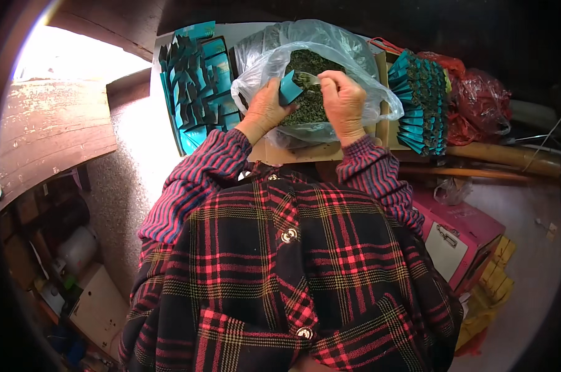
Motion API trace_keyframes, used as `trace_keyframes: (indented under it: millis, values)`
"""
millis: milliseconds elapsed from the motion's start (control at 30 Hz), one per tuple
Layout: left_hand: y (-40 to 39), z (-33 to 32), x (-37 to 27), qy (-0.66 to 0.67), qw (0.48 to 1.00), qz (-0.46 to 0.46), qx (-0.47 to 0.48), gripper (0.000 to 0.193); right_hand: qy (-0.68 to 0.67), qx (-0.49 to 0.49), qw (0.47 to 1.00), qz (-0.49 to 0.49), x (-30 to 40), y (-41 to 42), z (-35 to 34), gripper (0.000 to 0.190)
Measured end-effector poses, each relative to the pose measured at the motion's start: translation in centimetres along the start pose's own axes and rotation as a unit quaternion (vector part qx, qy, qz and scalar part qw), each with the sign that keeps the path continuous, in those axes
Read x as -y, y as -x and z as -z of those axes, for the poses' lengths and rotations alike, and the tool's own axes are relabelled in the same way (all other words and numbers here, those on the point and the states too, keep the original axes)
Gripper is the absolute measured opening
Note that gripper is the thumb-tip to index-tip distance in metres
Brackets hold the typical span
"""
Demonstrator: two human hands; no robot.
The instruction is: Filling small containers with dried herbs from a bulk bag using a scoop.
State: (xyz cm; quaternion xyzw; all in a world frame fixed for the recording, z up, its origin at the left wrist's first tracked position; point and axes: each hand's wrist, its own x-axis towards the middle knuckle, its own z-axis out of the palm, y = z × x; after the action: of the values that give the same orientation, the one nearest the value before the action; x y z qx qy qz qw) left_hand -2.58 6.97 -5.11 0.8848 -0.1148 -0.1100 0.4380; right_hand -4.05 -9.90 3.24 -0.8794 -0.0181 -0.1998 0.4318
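Note:
My left hand [267, 104] holds a small teal packet [290, 88] with its mouth open, over a translucent plastic bag [383, 95] of dark green dried leaves [308, 109], which look like tea. The fingers of my right hand [342, 100] pinch a light, clear-looking scoop or spoon [308, 78] at the packet's mouth, with some leaves on it. The bag sits in a cardboard box [303, 154]. To the left lie many teal packets [220, 69] with dark insides. On the right, a tight row of teal packets [410, 130] shows leaves at their tops.
Red plastic bags [480, 102] lie beyond the packets at right, near a bamboo pole [503, 156]. A pink box [466, 228] stands lower right, by yellow material [489, 283]. A worn wooden surface [52, 130] is at far left, with a pale box [99, 307] below.

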Motion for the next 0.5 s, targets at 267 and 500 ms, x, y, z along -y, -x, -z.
trace_keyframes:
  millis: [267, 500]
  values:
    - [-0.1, -0.1, 0.8, 0.033, 0.998, -0.040, -0.026, 0.065, -0.007, -0.001, 0.999, 0.053, -1.0, -0.1, -0.5, 0.010]
    - [-0.2, -0.4, 1.1, 0.041, 0.999, -0.015, 0.004, 0.071, -0.398, -0.075, 0.827, -0.389, -2.8, -0.5, 0.9, 0.016]
